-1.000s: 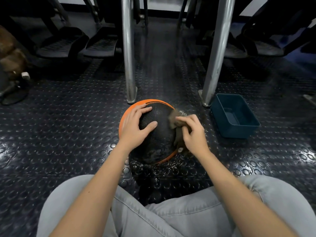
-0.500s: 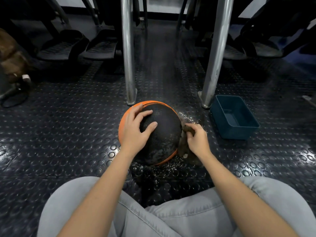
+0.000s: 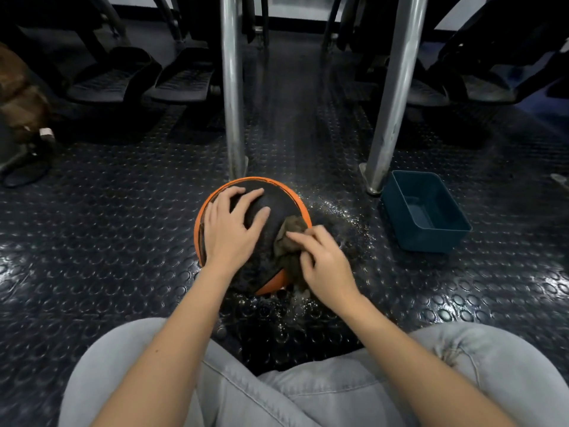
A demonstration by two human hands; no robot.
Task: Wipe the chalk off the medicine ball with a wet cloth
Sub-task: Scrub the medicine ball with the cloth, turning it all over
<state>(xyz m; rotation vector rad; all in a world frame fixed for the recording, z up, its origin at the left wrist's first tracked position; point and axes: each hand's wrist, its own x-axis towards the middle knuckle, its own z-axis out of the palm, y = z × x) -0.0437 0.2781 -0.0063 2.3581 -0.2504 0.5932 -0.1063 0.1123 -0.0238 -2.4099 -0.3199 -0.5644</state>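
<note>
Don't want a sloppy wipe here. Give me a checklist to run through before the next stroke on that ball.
1. Ball steadied: the left hand lies spread on top of the ball. Ok.
2. Cloth gripped: the right hand holds the cloth against the ball's right side. Ok.
3. Chalk gone: the ball's surface is too dark to judge. Cannot tell.
4. Water in the tub to the right: the level is unclear. Cannot tell.
5. Floor dry: droplets glisten around the ball. Not ok.

dim scene | overhead glare on studded floor (image 3: 92, 241) | wide-angle edge bending | right hand (image 3: 326, 266) motion-blurred
</note>
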